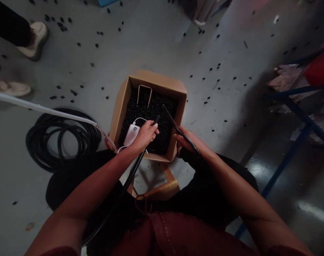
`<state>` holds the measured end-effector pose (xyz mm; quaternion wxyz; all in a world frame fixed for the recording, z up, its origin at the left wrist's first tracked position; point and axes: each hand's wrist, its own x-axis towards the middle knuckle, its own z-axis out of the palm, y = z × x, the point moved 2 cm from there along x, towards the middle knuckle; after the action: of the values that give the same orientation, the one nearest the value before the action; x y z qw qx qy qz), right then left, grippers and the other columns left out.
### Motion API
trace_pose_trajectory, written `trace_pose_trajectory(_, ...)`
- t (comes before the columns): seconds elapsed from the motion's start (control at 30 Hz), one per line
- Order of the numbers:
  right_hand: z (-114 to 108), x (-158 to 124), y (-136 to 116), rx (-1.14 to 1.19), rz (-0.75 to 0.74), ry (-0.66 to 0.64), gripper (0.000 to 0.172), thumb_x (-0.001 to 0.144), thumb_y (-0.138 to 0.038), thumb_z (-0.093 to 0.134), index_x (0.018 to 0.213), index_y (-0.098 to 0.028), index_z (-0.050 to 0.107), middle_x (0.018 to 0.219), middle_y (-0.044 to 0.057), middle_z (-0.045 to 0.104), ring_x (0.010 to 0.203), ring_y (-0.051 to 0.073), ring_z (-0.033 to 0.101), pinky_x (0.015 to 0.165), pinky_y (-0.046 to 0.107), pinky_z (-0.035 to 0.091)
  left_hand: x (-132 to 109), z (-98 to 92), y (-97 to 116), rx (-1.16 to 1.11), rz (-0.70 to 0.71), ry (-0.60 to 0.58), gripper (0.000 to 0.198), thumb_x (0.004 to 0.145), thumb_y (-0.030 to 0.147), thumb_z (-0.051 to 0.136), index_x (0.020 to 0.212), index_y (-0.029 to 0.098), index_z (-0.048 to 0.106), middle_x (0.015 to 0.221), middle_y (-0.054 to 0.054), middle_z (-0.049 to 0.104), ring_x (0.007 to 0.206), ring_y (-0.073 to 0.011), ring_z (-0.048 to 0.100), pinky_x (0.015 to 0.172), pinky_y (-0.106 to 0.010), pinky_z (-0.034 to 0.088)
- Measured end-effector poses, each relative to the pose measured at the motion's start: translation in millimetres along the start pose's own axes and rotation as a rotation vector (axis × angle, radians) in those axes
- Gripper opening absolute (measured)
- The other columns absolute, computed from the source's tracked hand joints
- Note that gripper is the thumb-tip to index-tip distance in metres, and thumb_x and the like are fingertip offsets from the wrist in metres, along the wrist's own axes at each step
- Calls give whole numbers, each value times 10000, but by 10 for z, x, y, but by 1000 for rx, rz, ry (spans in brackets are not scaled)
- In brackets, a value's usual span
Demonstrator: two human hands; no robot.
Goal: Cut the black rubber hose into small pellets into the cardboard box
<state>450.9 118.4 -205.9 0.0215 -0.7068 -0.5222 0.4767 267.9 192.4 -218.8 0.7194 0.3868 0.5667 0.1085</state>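
I sit over an open cardboard box (118, 106) filled with small black cut pieces. My left hand (144, 134) is closed around a thin black tube (135, 167) whose tip pokes out over the box. My right hand (187, 139) grips dark scissors (172, 121), the blades open and pointing up-left toward the tube's end. A white power bank (131, 134) with a white cable lies in the box's near left corner. A small cardboard piece (144, 94) stands in the black pieces at the far side.
A coil of black hose (61, 138) lies on the floor at left, crossed by a white tube (39, 108). Black bits are scattered over the grey floor. Another person's shoes (35, 38) stand at top left. A blue metal frame (295, 117) is at right.
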Motion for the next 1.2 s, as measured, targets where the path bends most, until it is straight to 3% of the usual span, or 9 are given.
trace_pose_trajectory(0.23,109,33,117,-19,-142,-66,292,896,-406,400,1096,-197,435,779,28,571,672,173,526,627,292,377,58,-10,-61,40,42,-19,277,915,215,462,1178,153,520,697,43,542,479,-39,428,427,-160,310)
trace_pose_trajectory(0.47,144,48,155,-41,-149,-80,307,888,-416,418,1110,-205,446,712,0,532,610,152,471,593,281,329,56,-16,-71,119,71,-22,407,894,251,499,1282,137,542,728,18,597,497,-44,427,468,-166,345)
trace_pose_trajectory(1.07,91,-7,21,-56,-125,-149,299,875,-403,430,1082,-188,425,786,26,543,633,147,480,595,278,336,32,-10,-58,288,138,-83,449,878,302,474,1280,143,596,772,-14,645,525,-63,431,484,-177,362)
trace_pose_trajectory(1.2,98,8,10,-21,-132,-66,288,886,-424,450,1048,-186,459,823,44,569,680,168,517,618,289,363,27,-28,-26,319,159,-91,448,882,307,462,1275,141,597,773,-10,644,525,-61,434,495,-177,375)
